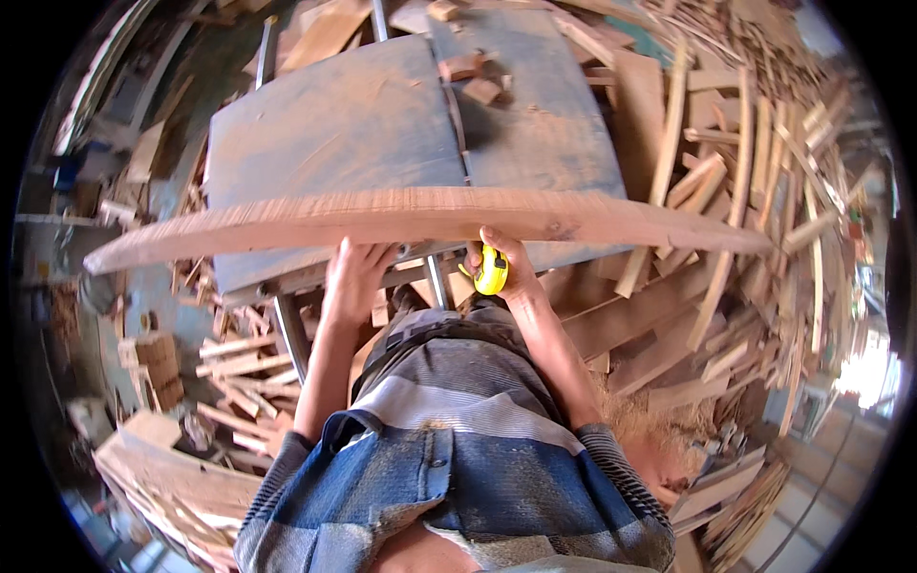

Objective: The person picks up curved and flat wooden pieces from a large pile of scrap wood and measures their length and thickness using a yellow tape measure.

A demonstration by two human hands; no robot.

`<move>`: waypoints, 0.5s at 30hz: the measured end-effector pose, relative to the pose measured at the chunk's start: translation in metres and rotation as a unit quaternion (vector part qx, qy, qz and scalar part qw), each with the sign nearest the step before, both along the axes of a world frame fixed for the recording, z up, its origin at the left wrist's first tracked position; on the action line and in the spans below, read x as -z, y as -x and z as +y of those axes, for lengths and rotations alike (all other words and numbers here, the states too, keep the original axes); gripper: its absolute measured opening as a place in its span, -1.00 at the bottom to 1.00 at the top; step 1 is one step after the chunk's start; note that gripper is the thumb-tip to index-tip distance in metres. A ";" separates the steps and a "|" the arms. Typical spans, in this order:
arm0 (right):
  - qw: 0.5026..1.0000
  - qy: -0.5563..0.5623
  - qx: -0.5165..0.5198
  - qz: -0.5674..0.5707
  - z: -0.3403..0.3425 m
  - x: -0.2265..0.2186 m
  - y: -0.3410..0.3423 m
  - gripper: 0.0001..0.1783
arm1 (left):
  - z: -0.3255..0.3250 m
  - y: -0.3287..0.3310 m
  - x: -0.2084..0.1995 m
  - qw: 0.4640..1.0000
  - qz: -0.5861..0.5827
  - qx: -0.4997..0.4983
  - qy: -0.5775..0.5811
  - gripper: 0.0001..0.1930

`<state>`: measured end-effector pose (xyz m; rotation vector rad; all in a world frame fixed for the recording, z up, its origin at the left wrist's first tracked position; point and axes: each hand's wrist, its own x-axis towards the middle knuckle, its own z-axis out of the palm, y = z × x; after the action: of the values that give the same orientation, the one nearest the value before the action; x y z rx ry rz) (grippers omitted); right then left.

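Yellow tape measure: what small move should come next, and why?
Perhaps bring the tape measure up against the long board; the right hand holds it by the board's near edge, and the left hand is there too.

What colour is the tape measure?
The tape measure is bright yellow, best seen in the head view.

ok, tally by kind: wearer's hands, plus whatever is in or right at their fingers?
Hands: 2 (left hand, right hand)
Tape measures: 1 (yellow tape measure, in the right hand)
Long wooden pieces: 1 (curved wooden piece, at the fingertips of both hands)
Total: 4
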<state>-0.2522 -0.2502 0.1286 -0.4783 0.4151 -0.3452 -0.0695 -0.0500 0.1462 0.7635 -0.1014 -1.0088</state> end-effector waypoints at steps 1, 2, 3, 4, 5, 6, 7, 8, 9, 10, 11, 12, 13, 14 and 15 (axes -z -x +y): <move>1.000 0.000 -0.029 0.005 0.005 -0.003 -0.005 -0.66 | -0.009 0.000 0.000 0.999 0.023 -0.045 -0.016 -0.58; 0.998 -0.002 -0.057 0.012 0.012 -0.003 -0.009 -0.65 | -0.017 -0.001 0.000 0.994 0.043 -0.094 -0.031 -0.56; 0.997 -0.017 -0.071 0.016 0.017 0.007 -0.012 -0.63 | -0.021 -0.008 0.003 0.986 0.046 -0.125 -0.098 -0.56; 0.997 -0.024 -0.075 0.024 0.023 0.003 -0.017 -0.59 | -0.022 -0.014 0.006 0.972 0.048 -0.157 -0.166 -0.56; 0.993 -0.042 -0.085 0.073 0.028 0.005 -0.018 -0.57 | -0.021 -0.018 0.008 0.965 0.079 -0.185 -0.171 -0.50; 0.987 -0.055 -0.093 0.122 0.029 0.005 -0.018 -0.55 | -0.017 -0.026 0.013 0.964 0.089 -0.186 -0.170 -0.52; 0.970 -0.065 -0.114 0.203 0.027 0.005 -0.019 -0.52 | -0.012 -0.032 0.024 0.963 0.100 -0.184 -0.170 -0.54; 0.954 0.030 -0.095 0.282 0.028 0.028 -0.009 -0.50 | -0.006 -0.037 0.035 0.962 0.110 -0.182 -0.171 -0.55; 0.948 0.030 -0.091 0.305 0.026 0.031 0.005 -0.51 | 0.002 -0.042 0.041 0.954 0.122 -0.209 -0.178 -0.61; 0.954 -0.018 -0.073 0.289 0.022 0.030 0.026 -0.53 | 0.011 -0.046 0.045 0.959 0.110 -0.206 -0.160 -0.62; 0.957 -0.065 -0.048 0.279 0.014 0.025 0.049 -0.55 | 0.020 -0.046 0.046 0.963 0.107 -0.201 -0.144 -0.62; 0.958 -0.089 -0.012 0.270 0.004 0.027 0.071 -0.56 | 0.028 -0.049 0.048 0.967 0.100 -0.199 -0.128 -0.63; 0.958 -0.096 0.036 0.269 -0.010 0.032 0.098 -0.58 | 0.026 -0.055 0.054 0.964 0.106 -0.192 -0.148 -0.65; 0.957 -0.080 0.098 0.260 -0.026 0.041 0.124 -0.56 | 0.008 -0.054 0.043 0.955 0.101 -0.223 -0.167 -0.69; 0.948 -0.103 0.139 0.269 -0.043 0.051 0.144 -0.51 | 0.012 -0.063 0.053 0.955 0.107 -0.221 -0.165 -0.69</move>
<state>-0.3961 -0.2934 0.0777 -0.3025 1.0473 -0.4362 -0.0066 -0.0383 0.0936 0.9238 0.4207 -0.6766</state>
